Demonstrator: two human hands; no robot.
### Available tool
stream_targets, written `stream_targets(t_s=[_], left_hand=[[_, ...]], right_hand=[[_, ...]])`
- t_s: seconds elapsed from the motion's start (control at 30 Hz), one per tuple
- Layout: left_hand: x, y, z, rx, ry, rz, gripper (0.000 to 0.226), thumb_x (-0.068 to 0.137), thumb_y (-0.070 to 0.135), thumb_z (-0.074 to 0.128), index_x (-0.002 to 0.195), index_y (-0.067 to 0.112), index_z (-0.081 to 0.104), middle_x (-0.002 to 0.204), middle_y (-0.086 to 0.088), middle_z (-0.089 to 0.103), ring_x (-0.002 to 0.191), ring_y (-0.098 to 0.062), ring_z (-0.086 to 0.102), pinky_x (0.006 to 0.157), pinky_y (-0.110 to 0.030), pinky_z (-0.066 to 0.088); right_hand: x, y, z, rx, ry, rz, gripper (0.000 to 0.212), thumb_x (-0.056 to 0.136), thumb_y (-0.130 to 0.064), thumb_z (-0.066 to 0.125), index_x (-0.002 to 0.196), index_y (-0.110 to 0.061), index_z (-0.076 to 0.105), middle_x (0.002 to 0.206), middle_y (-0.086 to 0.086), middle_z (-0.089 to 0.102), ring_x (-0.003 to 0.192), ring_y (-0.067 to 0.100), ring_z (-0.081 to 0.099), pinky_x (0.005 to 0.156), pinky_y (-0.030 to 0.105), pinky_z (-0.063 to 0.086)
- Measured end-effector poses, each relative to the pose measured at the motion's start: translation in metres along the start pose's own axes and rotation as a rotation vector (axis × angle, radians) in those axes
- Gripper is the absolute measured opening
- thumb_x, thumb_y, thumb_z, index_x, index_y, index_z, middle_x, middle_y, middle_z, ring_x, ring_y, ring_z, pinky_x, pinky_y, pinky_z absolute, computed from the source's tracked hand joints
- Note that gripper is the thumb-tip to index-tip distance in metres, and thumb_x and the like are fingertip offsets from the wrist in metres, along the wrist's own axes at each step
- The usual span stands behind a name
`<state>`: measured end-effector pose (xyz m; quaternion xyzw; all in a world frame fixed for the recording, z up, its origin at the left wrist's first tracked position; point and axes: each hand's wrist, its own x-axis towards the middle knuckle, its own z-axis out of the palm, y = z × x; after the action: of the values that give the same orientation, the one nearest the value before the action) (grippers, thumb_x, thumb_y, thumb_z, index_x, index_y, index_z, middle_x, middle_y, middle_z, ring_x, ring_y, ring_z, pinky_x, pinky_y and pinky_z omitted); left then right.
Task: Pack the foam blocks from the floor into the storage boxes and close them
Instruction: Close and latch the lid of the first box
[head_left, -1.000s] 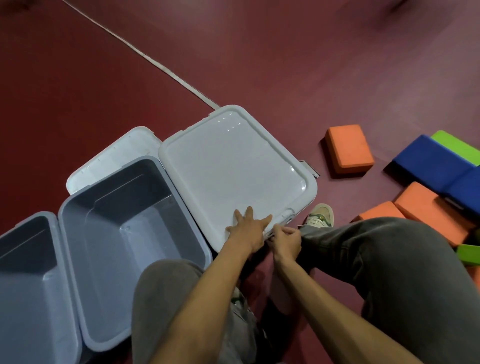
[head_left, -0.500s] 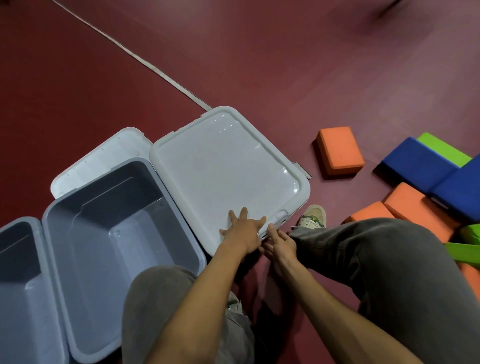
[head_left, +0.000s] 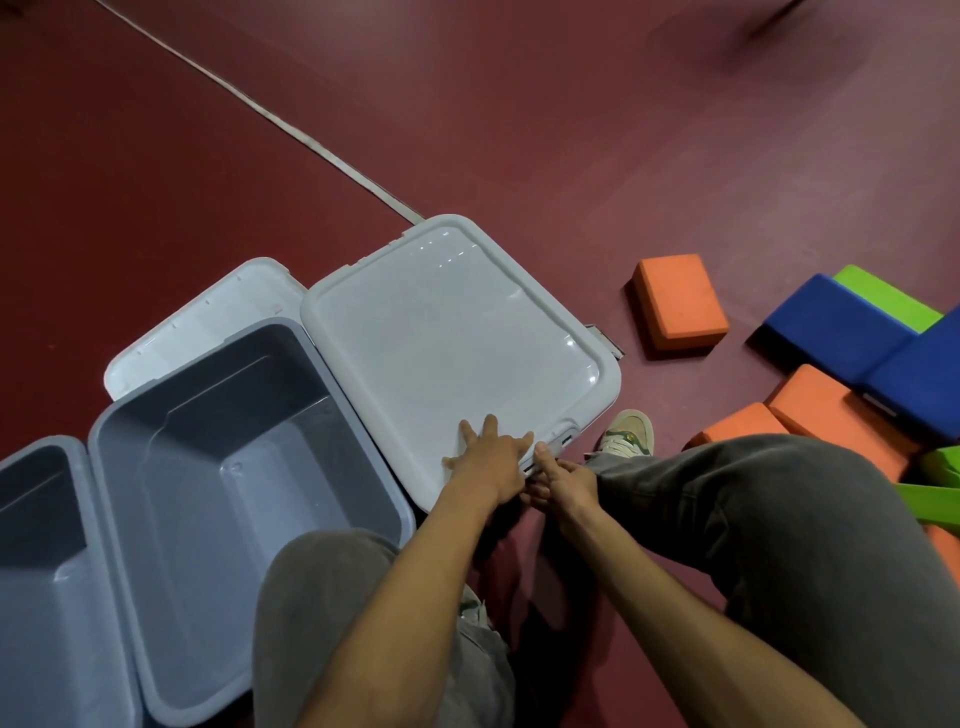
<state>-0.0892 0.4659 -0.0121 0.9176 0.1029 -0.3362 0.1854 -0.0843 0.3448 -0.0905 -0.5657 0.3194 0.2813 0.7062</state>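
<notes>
Grey plastic makes up three storage boxes in view: one closed box (head_left: 457, 353) under a pale lid, one open box (head_left: 234, 483) just left of it and touching it, and a second open box (head_left: 36, 571) cut off at the left edge. The middle box's own lid (head_left: 202, 322) lies flat behind it. Both open boxes look empty. The closed box's long axis runs from the near left toward the far right, with its latch (head_left: 563, 439) on the near short edge.

Foam blocks lie on the dark red floor (head_left: 571, 130) to the right: one orange block (head_left: 678, 301) alone, its long axis pointing away from the person, then a heap (head_left: 841, 405) with at least two more orange, two blue and some green pieces, too overlapped to count exactly.

The left hand (head_left: 491, 460) presses flat on the lid's near edge, fingers spread. The right hand (head_left: 563, 480) is curled narrow at the latch, thumb touching it.
</notes>
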Motion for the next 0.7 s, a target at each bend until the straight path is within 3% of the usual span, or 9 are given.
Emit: stream_targets(t_s=[0.07, 0.2, 0.3, 0.53, 0.7], left_hand=[[0.000, -0.001, 0.001, -0.022, 0.033, -0.002, 0.062, 0.095, 0.023, 0.052, 0.149, 0.050, 0.036, 0.159, -0.004, 0.014, 0.148, -0.041, -0.001, 0.105, -0.072, 0.030], [0.002, -0.002, 0.003, -0.060, 0.071, -0.003, 0.057, 0.094, 0.027, 0.057, 0.144, 0.051, 0.043, 0.153, -0.003, 0.023, 0.145, -0.039, 0.009, 0.103, -0.071, 0.033], [0.004, -0.002, 0.002, -0.103, 0.072, -0.012, 0.049, 0.096, 0.033, 0.055, 0.142, 0.050, 0.048, 0.153, -0.003, 0.023, 0.148, -0.038, 0.004, 0.105, -0.073, 0.029], [0.003, -0.003, 0.006, -0.072, 0.055, -0.007, 0.057, 0.098, 0.025, 0.054, 0.147, 0.050, 0.040, 0.162, -0.002, 0.010, 0.151, -0.039, -0.009, 0.109, -0.074, 0.020], [0.000, -0.006, 0.009, -0.037, 0.048, 0.017, 0.061, 0.099, 0.028, 0.052, 0.150, 0.053, 0.029, 0.166, -0.002, -0.002, 0.151, -0.041, -0.014, 0.110, -0.074, 0.018]], right_hand=[[0.003, -0.005, 0.001, -0.037, -0.011, 0.021, 0.049, 0.076, -0.039, 0.084, 0.080, 0.001, 0.057, 0.047, 0.005, 0.056, 0.037, 0.017, 0.055, 0.053, 0.036, 0.054], [0.005, -0.003, -0.001, -0.021, 0.005, 0.053, 0.046, 0.078, -0.036, 0.086, 0.082, 0.001, 0.059, 0.049, 0.007, 0.058, 0.039, 0.019, 0.057, 0.069, 0.045, 0.059], [0.005, -0.002, 0.000, -0.013, -0.005, 0.056, 0.043, 0.081, -0.036, 0.083, 0.079, -0.004, 0.054, 0.044, 0.003, 0.053, 0.035, 0.016, 0.052, 0.065, 0.040, 0.054], [-0.001, -0.006, 0.005, -0.022, 0.046, 0.081, 0.039, 0.086, -0.034, 0.079, 0.074, -0.005, 0.056, 0.043, 0.002, 0.051, 0.031, 0.014, 0.045, 0.055, 0.034, 0.049], [-0.004, -0.016, 0.007, -0.068, 0.044, 0.111, 0.036, 0.089, -0.029, 0.076, 0.072, -0.007, 0.053, 0.038, 0.000, 0.042, 0.029, 0.013, 0.038, 0.042, 0.024, 0.036]])
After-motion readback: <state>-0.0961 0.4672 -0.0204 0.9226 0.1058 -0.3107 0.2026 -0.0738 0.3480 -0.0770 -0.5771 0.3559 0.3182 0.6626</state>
